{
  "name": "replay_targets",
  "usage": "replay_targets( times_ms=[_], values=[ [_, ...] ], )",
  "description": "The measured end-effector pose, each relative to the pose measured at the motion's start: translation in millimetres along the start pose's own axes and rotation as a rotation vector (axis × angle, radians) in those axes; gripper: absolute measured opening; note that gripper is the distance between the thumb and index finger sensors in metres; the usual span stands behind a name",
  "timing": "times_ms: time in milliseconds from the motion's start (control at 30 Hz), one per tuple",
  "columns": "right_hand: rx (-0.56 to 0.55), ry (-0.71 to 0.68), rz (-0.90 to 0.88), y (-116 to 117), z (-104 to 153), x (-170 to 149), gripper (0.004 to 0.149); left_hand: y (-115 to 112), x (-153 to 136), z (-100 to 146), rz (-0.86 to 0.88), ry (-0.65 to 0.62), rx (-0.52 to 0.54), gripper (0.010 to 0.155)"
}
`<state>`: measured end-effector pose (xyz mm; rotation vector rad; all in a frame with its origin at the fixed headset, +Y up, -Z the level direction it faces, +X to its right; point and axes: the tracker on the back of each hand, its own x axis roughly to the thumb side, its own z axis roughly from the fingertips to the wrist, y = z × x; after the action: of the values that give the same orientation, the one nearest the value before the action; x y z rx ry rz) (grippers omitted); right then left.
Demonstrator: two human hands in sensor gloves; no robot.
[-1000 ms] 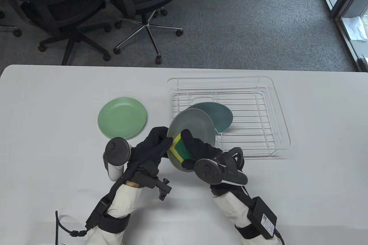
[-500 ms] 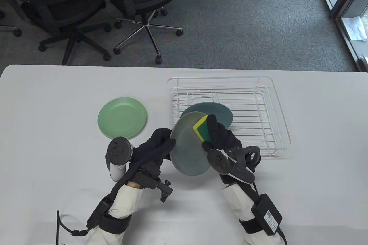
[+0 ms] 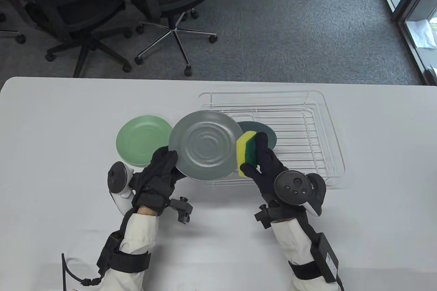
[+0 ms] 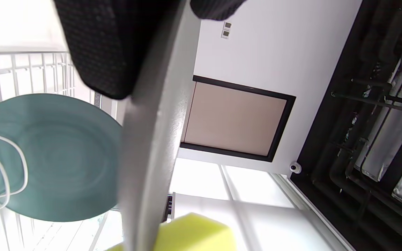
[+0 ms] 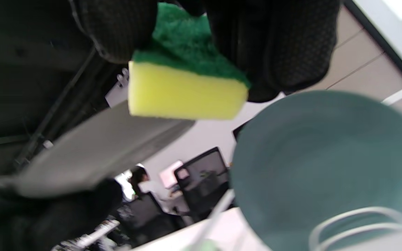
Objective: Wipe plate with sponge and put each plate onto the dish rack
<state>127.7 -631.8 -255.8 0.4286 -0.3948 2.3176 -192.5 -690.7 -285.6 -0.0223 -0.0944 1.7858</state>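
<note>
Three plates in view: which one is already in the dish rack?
The dark teal plate, leaning in the white wire dish rack. The grey plate is held up by the left hand; the light green plate lies flat on the table.

Bright even table view, soft shadows; wrist views blurred close-up, blown-out window glare

Black office chairs (image 3: 102, 8) on grey carpet (image 3: 290, 31).
</note>
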Motion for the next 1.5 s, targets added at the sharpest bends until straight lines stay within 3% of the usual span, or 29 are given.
replay_targets(
  times_ms=[167,300,400,533,833,1167,1500],
  values=[
    [-0.077,-0.051,-0.180,-1.9,3.9,5.9,0.079,-1.0,-5.9,-2.4,-0.003,0.041,-0.023,0.052],
    [-0.144,-0.101,-0.219,-3.8,7.3,10.3,0.079,-5.1,-10.4,-5.2,-0.183,0.111,-0.104,0.051],
    [-0.169,-0.122,-0.258,-2.0,8.5,12.0,0.076,-9.7,-15.8,-6.8,-0.255,0.116,-0.104,0.048],
    [-0.210,-0.126,-0.263,1.7,9.3,13.6,0.070,-13.0,-23.6,-9.0,-0.245,0.156,-0.140,0.049],
    [-0.193,-0.085,-0.373,3.2,6.2,2.8,0.063,-15.5,-34.0,-13.2,-0.246,0.212,-0.250,0.049],
    [-0.064,-0.002,-0.488,10.4,-2.1,-22.0,0.064,-24.6,-35.4,-13.4,-0.259,0.217,-0.366,0.048],
    [0.182,0.044,-0.500,49.0,-5.8,-25.1,0.069,-35.5,-22.9,-8.1,-0.205,0.164,-0.435,0.047]
  ],
)
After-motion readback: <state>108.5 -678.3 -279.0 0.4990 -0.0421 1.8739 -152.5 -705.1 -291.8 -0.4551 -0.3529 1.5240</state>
